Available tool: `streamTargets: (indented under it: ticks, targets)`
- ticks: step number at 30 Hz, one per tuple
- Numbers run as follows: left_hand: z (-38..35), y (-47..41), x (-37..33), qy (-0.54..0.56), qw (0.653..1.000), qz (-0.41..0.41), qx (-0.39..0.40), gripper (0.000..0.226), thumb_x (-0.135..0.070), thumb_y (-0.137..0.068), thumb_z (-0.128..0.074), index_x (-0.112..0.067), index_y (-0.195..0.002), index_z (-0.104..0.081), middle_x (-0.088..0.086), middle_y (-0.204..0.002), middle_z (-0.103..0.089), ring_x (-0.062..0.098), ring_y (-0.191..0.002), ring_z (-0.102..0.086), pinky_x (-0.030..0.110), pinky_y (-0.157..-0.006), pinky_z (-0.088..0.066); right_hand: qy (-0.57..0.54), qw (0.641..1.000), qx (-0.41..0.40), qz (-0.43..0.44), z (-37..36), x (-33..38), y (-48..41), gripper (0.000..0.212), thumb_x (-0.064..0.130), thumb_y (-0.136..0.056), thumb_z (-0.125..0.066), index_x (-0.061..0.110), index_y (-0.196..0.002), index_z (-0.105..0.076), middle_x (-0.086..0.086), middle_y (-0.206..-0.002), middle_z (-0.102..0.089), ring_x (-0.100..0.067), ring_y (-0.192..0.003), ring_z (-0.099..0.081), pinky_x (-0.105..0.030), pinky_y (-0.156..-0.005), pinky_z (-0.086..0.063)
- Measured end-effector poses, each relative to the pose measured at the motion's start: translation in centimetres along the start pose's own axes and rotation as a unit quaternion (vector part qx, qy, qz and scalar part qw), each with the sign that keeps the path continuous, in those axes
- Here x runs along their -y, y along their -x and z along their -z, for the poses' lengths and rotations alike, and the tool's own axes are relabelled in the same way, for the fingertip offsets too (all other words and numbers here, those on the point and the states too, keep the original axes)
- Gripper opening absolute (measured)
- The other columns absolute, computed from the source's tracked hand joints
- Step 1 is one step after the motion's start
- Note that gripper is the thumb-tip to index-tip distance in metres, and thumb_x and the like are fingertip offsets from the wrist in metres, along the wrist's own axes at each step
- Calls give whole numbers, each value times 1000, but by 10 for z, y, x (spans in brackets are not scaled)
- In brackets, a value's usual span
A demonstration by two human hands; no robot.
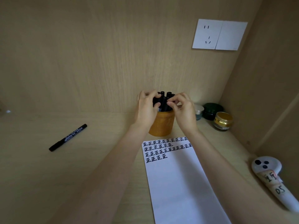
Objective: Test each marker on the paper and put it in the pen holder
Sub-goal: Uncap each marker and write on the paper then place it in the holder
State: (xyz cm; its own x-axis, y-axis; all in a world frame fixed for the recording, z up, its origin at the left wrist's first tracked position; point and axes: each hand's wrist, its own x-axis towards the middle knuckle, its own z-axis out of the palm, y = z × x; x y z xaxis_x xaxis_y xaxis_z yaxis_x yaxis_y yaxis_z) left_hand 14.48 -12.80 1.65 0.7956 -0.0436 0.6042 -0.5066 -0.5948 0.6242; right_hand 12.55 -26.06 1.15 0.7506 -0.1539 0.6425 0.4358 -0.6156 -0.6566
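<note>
Both hands are up at the pen holder [161, 125], forearms reaching forward and converging from either side, wrists level with its rim. The left hand [148, 110] wraps the cluster of markers [163, 98] standing in the holder: fingers curled over the caps, thumb [157, 105] pressed on the near side of the barrels. The right hand [184, 110] comes in opposite, thumb and forefinger tips [169, 103] closed in a pinch against the cluster. It seems to be on a single marker, but which one I cannot tell. The holder body sits directly below both sets of fingers, between the wrists. The paper [174, 183], with rows of test marks at its top, lies on the near side of the holder, under the right forearm. One loose marker [68, 137] lies on the desk [97, 159], well apart to the outside of the left hand, cap on. Judgement: the markers are light, rigid plastic sticks with smooth barrels, slippery if pinched at the very tip, so mid-barrel between thumb and two fingers looks the sound hold. The packed cluster is likely to shift or splay when one is pushed in, hence the bracing left hand. The holder looks stout and unlikely to tip. The loose marker appears to be what is left to test.
</note>
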Motion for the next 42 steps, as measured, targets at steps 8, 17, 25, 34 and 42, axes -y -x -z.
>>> streamTargets:
  ticks: [8, 17, 25, 34, 42]
  targets:
    - [-2, 6, 0, 51, 999, -8, 4, 33, 4, -84, -60, -12, -112, -57, 8, -119, -46, 22, -110, -53, 36, -92, -51, 5, 1000, 20, -14, 2, 1, 2, 14, 6, -84, -68, 13, -96, -64, 3, -100, -53, -10, -79, -52, -16, -70, -43]
    - [6, 21, 2, 112, 992, 49, 4, 50, -2, -85, -62, -18, -130, -45, 3, -133, -40, 9, -119, -42, 16, -98, -32, 23, 999, -2, -26, 2, 7, 12, 18, 15, -86, -68, 17, -104, -65, 4, -104, -54, -11, -77, -55, -24, -68, -46]
    - [55, 82, 43, 103, 988, 109, -35, 29, 0, -87, -57, -14, -113, -59, 3, -117, -59, 11, -107, -56, 28, -98, -44, -48, 994, 80, -61, -7, 27, 65, 4, 20, -90, -64, 20, -90, -68, 12, -93, -63, 0, -78, -54, -13, -68, -39]
    - [137, 122, 117, -168, 972, 159, -49, 38, 4, -81, -59, -7, -118, -58, 15, -123, -55, 35, -119, -45, 41, -101, -34, -132, 960, 170, -180, -8, 32, 104, 9, 18, -93, -61, 23, -89, -67, 0, -83, -68, -2, -70, -56, -18, -68, -44]
    - [164, 128, 157, -246, 944, 218, -38, 47, 3, -80, -60, 3, -126, -51, 25, -124, -53, 42, -114, -48, 47, -101, -35, -162, 952, 188, -179, -12, 40, 117, 10, 16, -94, -60, 19, -90, -68, -17, -86, -68, -11, -67, -56, -28, -63, -47]
